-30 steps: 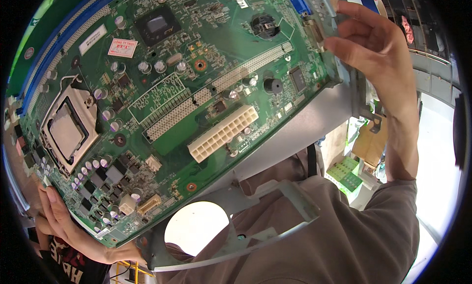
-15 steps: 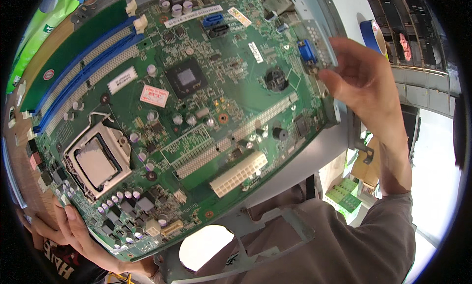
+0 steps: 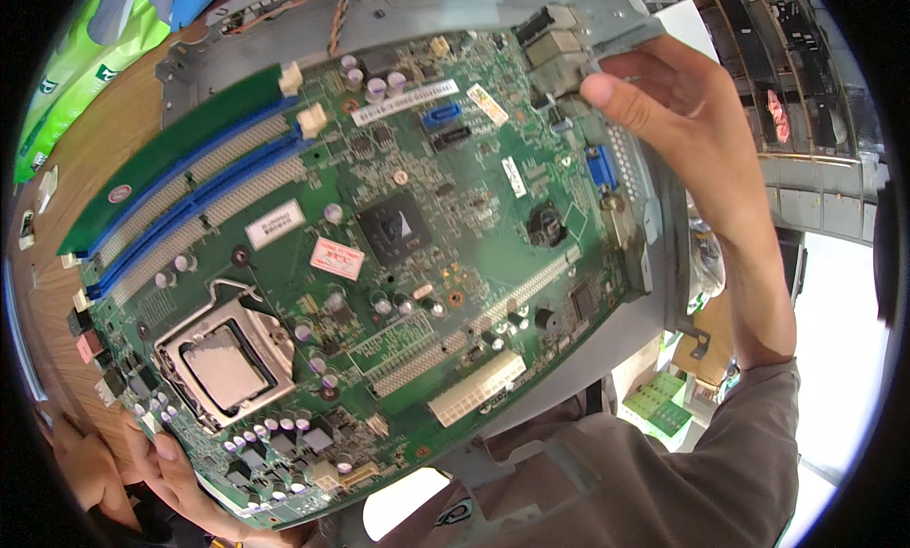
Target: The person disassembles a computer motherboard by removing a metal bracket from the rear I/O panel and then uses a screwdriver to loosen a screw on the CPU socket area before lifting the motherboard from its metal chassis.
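A green computer motherboard (image 3: 493, 226) fills the middle of the view, tilted, with a square processor (image 3: 226, 366) in its metal socket at the lower left. A green memory stick (image 3: 180, 155) stands in a slot along the upper left edge. My left hand (image 3: 180, 477) grips the board's lower left edge, its fingers partly hidden beneath. At the upper right, my right hand (image 3: 673, 98) is closed around the grey metal panel (image 3: 621, 41) beside the board's ports. The thumb lies next to the silver port housings (image 3: 555, 60); the other fingers are mostly behind the metal.
A grey metal case (image 3: 246, 41) with twisted wires (image 3: 336, 17) lies beyond the board. Another person's hand (image 3: 90, 467) is at the lower left. Green packaging (image 3: 81, 74) stands on the wooden table (image 3: 104, 207); a green box (image 3: 656, 403) sits lower right.
The motherboard has shifted right and down in view, uncovering more of the metal case behind it. My right hand has moved up along the panel, from the blue port to the silver ports.
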The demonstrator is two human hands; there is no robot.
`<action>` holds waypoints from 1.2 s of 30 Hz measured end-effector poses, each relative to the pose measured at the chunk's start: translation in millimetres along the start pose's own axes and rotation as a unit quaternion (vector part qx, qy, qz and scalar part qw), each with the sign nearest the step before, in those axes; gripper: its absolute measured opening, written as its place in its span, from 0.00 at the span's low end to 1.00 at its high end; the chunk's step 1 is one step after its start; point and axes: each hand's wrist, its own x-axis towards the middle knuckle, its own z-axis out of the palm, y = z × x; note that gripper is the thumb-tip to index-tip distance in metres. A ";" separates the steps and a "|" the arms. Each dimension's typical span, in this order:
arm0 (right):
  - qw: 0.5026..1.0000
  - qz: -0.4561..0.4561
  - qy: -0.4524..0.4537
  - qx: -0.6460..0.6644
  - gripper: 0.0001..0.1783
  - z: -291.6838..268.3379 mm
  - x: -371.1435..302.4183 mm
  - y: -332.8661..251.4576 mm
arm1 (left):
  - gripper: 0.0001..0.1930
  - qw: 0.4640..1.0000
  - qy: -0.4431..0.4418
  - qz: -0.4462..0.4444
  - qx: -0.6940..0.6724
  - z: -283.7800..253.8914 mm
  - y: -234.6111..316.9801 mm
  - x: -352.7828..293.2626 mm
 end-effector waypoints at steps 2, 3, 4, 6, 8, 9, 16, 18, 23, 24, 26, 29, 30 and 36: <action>1.000 0.024 -0.008 0.012 0.32 -0.9 3.1 9.0 | 0.24 0.997 0.066 -0.027 -0.010 16.7 8.6 -4.4; 0.999 0.016 0.012 0.036 0.29 -0.7 3.7 11.1 | 0.24 0.998 0.046 -0.028 0.012 2.9 3.7 -5.3; 0.999 0.015 0.015 0.038 0.29 -2.7 3.9 13.3 | 0.24 0.999 0.024 -0.028 0.035 -3.9 0.3 -5.0; 0.999 0.012 0.017 0.044 0.29 3.3 3.6 10.9 | 0.26 0.993 0.105 -0.008 0.046 21.7 2.0 -12.0; 0.999 0.004 0.018 0.042 0.30 7.3 9.3 11.2 | 0.28 0.990 0.136 -0.034 0.005 39.1 11.4 -10.8; 0.999 0.003 0.024 0.046 0.31 5.7 10.7 11.8 | 0.29 0.989 0.144 -0.036 -0.008 45.1 15.7 -8.9; 0.998 0.024 0.007 0.055 0.36 0.5 8.9 3.6 | 0.28 0.989 0.128 -0.026 0.066 34.7 20.6 -6.0; 0.997 0.030 0.016 0.067 0.38 2.4 8.5 7.1 | 0.28 0.990 0.122 -0.019 0.071 25.1 14.9 -7.4; 0.995 0.037 0.024 0.085 0.43 2.2 6.8 13.2 | 0.29 0.998 -0.029 -0.036 0.042 -36.6 -6.5 -5.0; 0.996 0.034 0.034 0.072 0.45 2.7 7.5 14.7 | 0.28 0.996 -0.053 -0.051 0.043 -46.2 -8.7 -2.3; 0.996 0.036 0.034 0.078 0.46 2.8 7.8 18.4 | 0.26 0.994 -0.079 -0.066 0.045 -49.8 -11.5 -2.1; 0.996 0.040 0.033 0.076 0.46 3.2 6.8 19.0 | 0.29 0.998 -0.004 -0.042 0.048 -25.7 -7.1 -7.6; 0.996 0.043 0.031 0.071 0.44 3.0 5.9 18.2 | 0.30 0.998 0.022 -0.033 0.048 -16.7 -5.7 -9.6; 0.993 0.064 0.028 0.097 0.34 4.9 7.9 11.8 | 0.28 0.999 -0.003 -0.026 -0.045 -13.3 3.5 -5.7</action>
